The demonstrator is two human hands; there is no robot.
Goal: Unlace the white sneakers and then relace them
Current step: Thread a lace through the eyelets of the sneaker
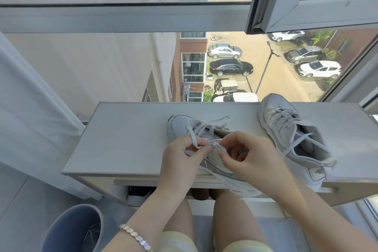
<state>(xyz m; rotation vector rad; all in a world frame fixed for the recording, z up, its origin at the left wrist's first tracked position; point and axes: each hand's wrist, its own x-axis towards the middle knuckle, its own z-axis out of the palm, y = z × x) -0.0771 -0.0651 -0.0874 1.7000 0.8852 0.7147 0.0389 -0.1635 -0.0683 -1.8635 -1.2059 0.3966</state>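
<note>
A white sneaker [180, 124] lies on the pale tabletop [122, 139] in front of me, toe pointing away to the left. Its white lace [204, 127] crosses the upper eyelets and meets in a small knot between my hands. My left hand [182, 159] pinches a lace strand just left of the knot. My right hand [251, 155] pinches the lace on the knot's right side, fingers curled over the sneaker's opening. A second white sneaker [286, 129] stands to the right, laced, its loose lace ends trailing over its side.
The tabletop sits against a large window [225, 63] overlooking a car park far below. A white curtain [30, 98] hangs at the left. A blue-grey bin [67, 229] stands on the floor at lower left. My knees are under the table edge.
</note>
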